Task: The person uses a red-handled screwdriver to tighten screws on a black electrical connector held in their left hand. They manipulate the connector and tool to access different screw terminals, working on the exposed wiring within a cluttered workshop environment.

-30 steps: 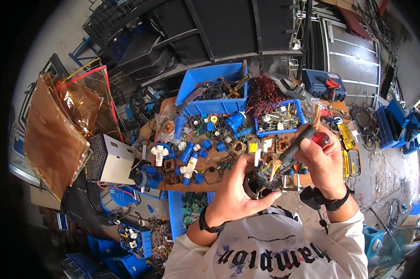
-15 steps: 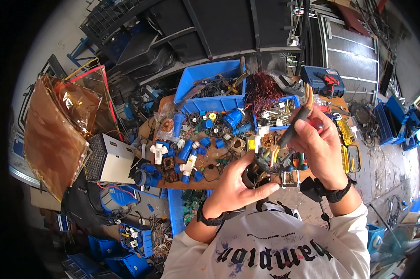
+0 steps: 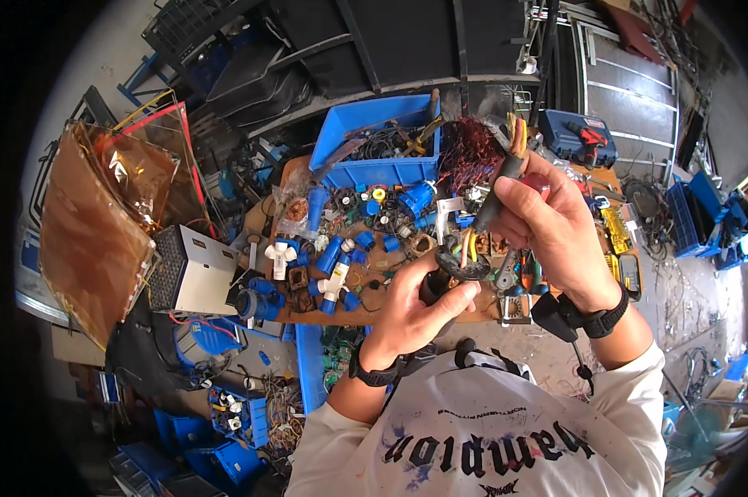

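My left hand is wrapped round a black round plug part, its dark disc facing up between thumb and fingers. Several coloured wires run from that disc into a short, thick black cable. My right hand pinches the cable between thumb and fingers. Bare copper-coloured and yellow wire ends stick out of its upper end. A rounded red handle shows behind the right thumb, tucked in the same hand; the rest of that tool is hidden.
Below the hands, a cluttered wooden table bears blue and white plug housings. A blue bin of scrap stands at the back, beside tangled dark-red wire. A blue tool case with a red drill lies at the back right.
Both hands have moved slightly left and up with the plug part and cable. The right hand has turned a little, and the disc shows more of its face.
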Motion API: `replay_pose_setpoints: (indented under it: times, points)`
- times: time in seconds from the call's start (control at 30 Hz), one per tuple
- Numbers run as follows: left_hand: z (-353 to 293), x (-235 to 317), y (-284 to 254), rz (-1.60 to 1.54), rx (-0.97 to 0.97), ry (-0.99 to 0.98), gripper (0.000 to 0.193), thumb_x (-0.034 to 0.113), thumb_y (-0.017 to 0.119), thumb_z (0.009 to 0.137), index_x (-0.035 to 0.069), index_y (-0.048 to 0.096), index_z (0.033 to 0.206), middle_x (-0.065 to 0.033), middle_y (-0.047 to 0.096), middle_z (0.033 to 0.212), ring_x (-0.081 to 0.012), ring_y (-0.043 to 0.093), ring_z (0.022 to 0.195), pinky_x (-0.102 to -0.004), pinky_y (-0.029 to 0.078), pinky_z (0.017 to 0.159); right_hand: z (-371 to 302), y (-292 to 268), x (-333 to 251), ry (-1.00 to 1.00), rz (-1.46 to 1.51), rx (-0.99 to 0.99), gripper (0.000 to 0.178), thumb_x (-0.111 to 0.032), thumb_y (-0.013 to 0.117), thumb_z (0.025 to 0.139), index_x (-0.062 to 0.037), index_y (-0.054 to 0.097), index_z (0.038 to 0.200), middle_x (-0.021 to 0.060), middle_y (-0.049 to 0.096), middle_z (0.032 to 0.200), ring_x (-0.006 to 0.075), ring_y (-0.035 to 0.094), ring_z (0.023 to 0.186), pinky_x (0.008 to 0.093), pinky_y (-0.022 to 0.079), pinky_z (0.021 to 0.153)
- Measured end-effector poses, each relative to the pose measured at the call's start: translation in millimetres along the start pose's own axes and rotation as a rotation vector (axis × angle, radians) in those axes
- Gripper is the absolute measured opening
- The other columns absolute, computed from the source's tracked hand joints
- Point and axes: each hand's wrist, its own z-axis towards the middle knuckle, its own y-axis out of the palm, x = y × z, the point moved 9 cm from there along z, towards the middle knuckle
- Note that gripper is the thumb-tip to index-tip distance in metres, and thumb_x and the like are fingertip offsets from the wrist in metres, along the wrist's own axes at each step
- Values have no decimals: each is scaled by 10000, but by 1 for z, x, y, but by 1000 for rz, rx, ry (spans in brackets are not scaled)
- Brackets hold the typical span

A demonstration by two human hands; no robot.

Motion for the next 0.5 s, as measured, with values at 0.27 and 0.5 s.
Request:
replay_pose_setpoints:
  times: [0.27, 0.5]
  points:
    - [-1, -3, -9, -94, -21, -15, 196, 53, 614, 874, -15, 566, 1052, -91, 639, 928, -137, 624, 783, -270, 510, 701, 10, 13, -2, -2, -96, -53, 172, -187, 610, 924, -50, 510, 897, -56, 493, 632, 7, 455, 544, 173, 344, 478]
    - [1, 4, -7, -168, -58, -10, 208, 130, 608, 888, -10, 566, 1037, -97, 629, 905, -160, 625, 764, -280, 498, 668, 14, 23, -11, -43, -159, -74, 186, -192, 606, 925, -30, 519, 899, -54, 477, 600, 15, 446, 534, 182, 342, 472]
